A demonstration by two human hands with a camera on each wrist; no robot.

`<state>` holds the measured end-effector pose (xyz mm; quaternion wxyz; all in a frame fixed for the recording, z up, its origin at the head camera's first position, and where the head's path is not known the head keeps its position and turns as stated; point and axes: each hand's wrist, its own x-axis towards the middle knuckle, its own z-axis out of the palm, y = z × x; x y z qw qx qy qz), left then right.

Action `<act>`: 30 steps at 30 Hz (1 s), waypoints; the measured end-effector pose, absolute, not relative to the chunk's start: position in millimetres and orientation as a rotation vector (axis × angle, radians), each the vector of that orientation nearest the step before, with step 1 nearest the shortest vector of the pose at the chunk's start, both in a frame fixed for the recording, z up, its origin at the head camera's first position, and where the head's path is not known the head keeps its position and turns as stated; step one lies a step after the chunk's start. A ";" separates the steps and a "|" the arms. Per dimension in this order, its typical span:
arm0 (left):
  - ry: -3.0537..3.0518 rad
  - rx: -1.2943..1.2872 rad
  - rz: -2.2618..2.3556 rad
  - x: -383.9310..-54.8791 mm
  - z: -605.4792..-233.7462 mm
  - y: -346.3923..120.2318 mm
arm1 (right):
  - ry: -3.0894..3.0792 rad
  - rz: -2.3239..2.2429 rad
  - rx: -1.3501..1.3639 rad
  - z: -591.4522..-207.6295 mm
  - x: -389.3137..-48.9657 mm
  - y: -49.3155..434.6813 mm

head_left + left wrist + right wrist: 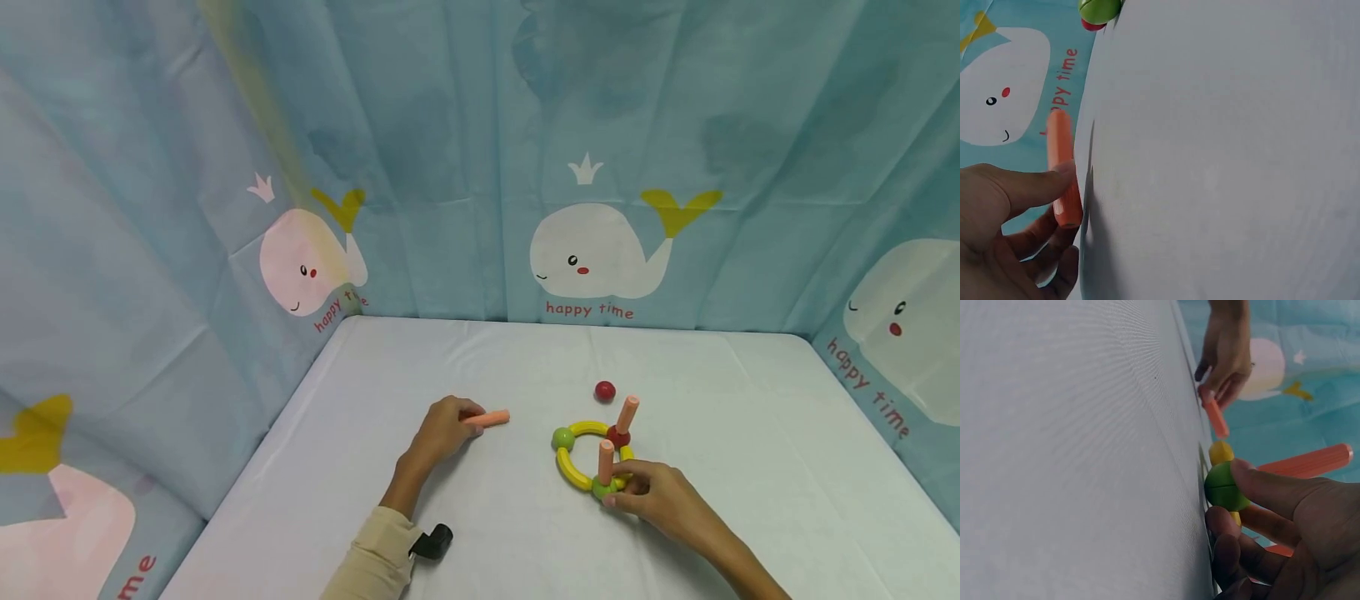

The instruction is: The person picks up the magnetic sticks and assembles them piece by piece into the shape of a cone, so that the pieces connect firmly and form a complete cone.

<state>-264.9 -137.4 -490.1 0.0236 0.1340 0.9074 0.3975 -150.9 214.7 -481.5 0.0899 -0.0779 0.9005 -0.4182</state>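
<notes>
An orange rod (491, 418) is pinched between the thumb and fingers of my left hand (444, 429). In the left wrist view the rod (1062, 144) shows its full length past the thumb. My right hand (663, 498) grips the near green ball (1224, 487) of a ring built from curved yellow pieces (573, 472) and balls. From that ball an orange rod (606, 463) stands up. Another upright orange rod (628, 413) is set in the ring's red ball (618, 437). A second green ball (563, 439) sits at the ring's left; no rod stands in it.
A loose red ball (604, 391) lies on the white table (465, 367) behind the ring. Blue cloth (450, 167) printed with whales hangs behind the table and along its sides. A black strap mount (432, 543) sticks out from the left sleeve.
</notes>
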 end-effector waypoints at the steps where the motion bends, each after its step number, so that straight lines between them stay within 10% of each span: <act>1: 2.801 0.409 1.244 -264.8 -489.7 -135.9 | 2.677 -1.245 -0.232 -481.5 -151.1 215.0; 30: 2.645 0.734 1.644 -243.7 -485.7 -69.6 | 2.656 -1.244 -0.168 -482.4 -153.0 212.9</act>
